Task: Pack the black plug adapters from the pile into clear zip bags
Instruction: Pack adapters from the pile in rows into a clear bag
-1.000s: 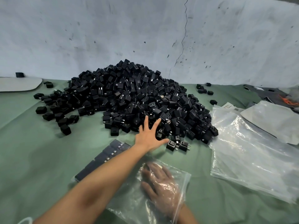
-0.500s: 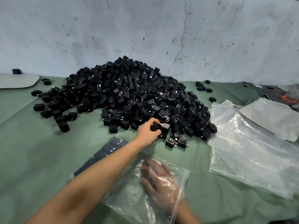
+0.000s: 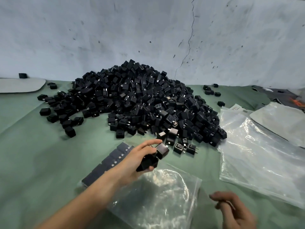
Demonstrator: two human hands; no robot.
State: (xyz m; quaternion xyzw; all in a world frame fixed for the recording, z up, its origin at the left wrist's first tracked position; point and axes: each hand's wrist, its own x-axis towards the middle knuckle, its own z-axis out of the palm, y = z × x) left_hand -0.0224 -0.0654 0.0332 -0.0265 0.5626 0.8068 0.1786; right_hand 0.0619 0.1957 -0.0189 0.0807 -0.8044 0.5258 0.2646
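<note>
A big pile of black plug adapters (image 3: pixel 140 103) lies on the green cloth against the wall. My left hand (image 3: pixel 135 160) grips a few black adapters (image 3: pixel 156 156) just above the far edge of a clear zip bag (image 3: pixel 156 199), which lies flat and holds nothing visible. My right hand (image 3: pixel 234 210) hovers to the right of that bag, outside it, blurred, with fingers loosely curled and nothing plainly held. Two loose adapters (image 3: pixel 185 147) sit at the pile's near edge.
A row of black adapters in a bag (image 3: pixel 109 162) lies left of my left hand. A stack of clear bags (image 3: pixel 264 154) covers the right side, with a grey sheet (image 3: pixel 283 123) behind it. Another grey sheet (image 3: pixel 19 85) lies far left. Stray adapters (image 3: pixel 210 92) dot the cloth.
My left hand closed on adapters at the pile's edge and drew them back over the bag. My right hand slid out of the bag and moved right.
</note>
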